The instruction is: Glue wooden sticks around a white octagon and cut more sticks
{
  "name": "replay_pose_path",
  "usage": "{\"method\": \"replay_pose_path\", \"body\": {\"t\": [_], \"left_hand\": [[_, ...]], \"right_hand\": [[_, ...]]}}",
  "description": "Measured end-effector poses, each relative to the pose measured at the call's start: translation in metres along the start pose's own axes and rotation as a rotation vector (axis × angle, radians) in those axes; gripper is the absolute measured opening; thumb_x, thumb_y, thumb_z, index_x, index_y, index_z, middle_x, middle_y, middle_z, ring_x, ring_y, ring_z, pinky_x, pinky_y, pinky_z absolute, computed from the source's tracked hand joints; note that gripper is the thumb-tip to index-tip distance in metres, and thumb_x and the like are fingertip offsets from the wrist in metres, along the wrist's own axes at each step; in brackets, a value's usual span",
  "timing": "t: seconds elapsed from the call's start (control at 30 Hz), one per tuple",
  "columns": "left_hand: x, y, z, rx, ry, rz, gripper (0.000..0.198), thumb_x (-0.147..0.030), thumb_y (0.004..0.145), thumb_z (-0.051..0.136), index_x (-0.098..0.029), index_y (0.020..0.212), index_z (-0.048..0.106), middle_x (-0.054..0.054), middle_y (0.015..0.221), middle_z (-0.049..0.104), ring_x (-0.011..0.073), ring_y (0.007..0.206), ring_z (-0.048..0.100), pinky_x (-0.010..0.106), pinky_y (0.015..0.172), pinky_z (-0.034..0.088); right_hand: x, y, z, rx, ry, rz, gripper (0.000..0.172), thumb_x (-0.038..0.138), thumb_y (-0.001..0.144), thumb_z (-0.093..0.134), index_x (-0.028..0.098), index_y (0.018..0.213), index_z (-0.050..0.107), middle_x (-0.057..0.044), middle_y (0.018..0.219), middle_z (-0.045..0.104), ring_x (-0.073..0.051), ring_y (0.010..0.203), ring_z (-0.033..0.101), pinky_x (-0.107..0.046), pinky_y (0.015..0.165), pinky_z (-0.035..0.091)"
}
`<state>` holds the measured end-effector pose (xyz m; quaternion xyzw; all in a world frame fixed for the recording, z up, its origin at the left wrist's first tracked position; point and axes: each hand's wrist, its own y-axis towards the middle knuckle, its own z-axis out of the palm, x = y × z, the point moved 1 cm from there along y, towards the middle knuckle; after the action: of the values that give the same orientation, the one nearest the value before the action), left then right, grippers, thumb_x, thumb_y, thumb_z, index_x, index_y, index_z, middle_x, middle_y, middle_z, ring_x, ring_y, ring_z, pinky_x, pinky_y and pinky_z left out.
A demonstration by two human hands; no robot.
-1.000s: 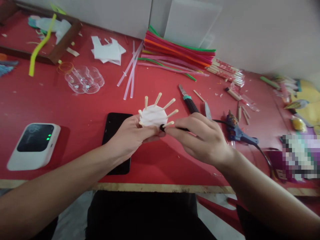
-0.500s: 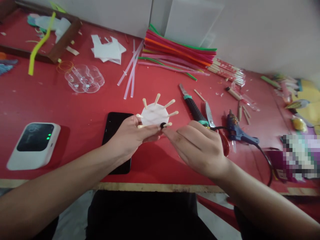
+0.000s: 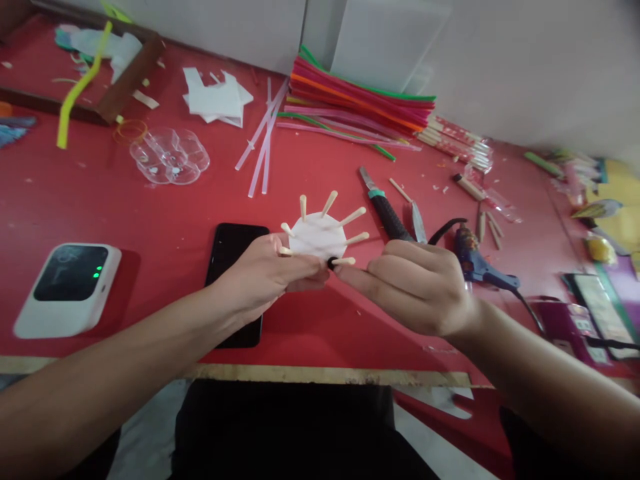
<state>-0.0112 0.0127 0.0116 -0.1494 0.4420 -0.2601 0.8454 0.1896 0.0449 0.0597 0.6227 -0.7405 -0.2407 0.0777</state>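
My left hand is closed on a white disc, with its thumb along the near edge. Short pale wooden sticks stick out around the disc's rim. A small round black piece sits at the near right of the rim, beside one of the sticks. My right hand has its fingers drawn together, and the fingertips touch the black piece; the thumb is hidden. Under my left hand lies a black phone on the red table.
A craft knife, scissors and a glue gun lie to the right. Behind are colourful pipe cleaners, white paper scraps and a clear palette. A white device stands on the left.
The disc has shifted slightly right and turned a little, with its sticks. My right hand has moved right and somewhat lower, its fingertips still at the black piece.
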Motion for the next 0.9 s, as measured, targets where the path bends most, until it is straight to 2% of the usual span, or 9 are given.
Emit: {"method": "replay_pose_path", "body": {"t": [0.13,0.3,0.47,0.6,0.77,0.9], "left_hand": [[-0.002,-0.001,0.002,-0.034,0.018,-0.021,0.011,-0.007,0.068,0.077,-0.012,0.078,0.074,0.001,0.073,0.073,0.009,0.064,0.067,0.021,0.066,0.058],[-0.005,-0.001,0.002,-0.037,0.061,-0.059,0.014,-0.008,0.067,0.076,-0.011,0.081,0.075,0.001,0.073,0.072,0.0097,0.065,0.066,0.023,0.067,0.057],[-0.002,-0.001,0.001,-0.005,0.066,-0.023,0.019,-0.01,0.069,0.078,-0.015,0.087,0.075,0.0,0.082,0.073,0.0097,0.07,0.065,0.024,0.073,0.057],[-0.001,-0.002,0.004,-0.008,0.081,0.0,0.026,-0.01,0.071,0.075,-0.018,0.095,0.075,0.001,0.091,0.075,0.0129,0.082,0.069,0.027,0.081,0.058],[0.0,-0.003,0.006,-0.041,0.114,0.026,0.027,-0.009,0.071,0.074,-0.015,0.097,0.074,0.005,0.101,0.076,0.0164,0.091,0.071,0.029,0.085,0.058],[0.002,-0.003,0.003,-0.036,0.193,0.11,0.029,-0.012,0.072,0.076,-0.017,0.1,0.074,0.004,0.101,0.077,0.0179,0.094,0.071,0.029,0.086,0.056]], "right_hand": [[-0.004,-0.007,0.003,-0.038,0.074,0.034,0.016,0.006,0.091,0.065,0.012,0.105,0.068,0.001,0.067,0.054,-0.014,0.063,0.047,-0.03,0.053,0.042],[-0.005,-0.009,0.003,-0.018,0.17,0.221,0.003,0.015,0.093,0.067,0.016,0.095,0.069,-0.002,0.074,0.062,-0.013,0.065,0.055,-0.027,0.057,0.047],[0.0,-0.008,0.003,-0.028,0.258,0.308,0.009,0.016,0.092,0.068,0.019,0.1,0.071,-0.002,0.077,0.07,-0.013,0.067,0.064,-0.026,0.061,0.052],[0.008,-0.003,0.004,-0.081,0.355,0.465,0.009,0.017,0.089,0.072,0.019,0.098,0.071,-0.004,0.082,0.075,-0.014,0.07,0.068,-0.027,0.063,0.055],[0.018,0.001,0.003,-0.119,0.403,0.719,0.01,0.026,0.09,0.072,0.019,0.099,0.071,0.0,0.073,0.07,-0.01,0.058,0.061,-0.023,0.054,0.052],[0.022,0.0,0.005,-0.145,0.364,0.724,0.01,0.022,0.091,0.071,0.024,0.101,0.072,0.002,0.07,0.071,-0.01,0.055,0.062,-0.023,0.052,0.052]]}}
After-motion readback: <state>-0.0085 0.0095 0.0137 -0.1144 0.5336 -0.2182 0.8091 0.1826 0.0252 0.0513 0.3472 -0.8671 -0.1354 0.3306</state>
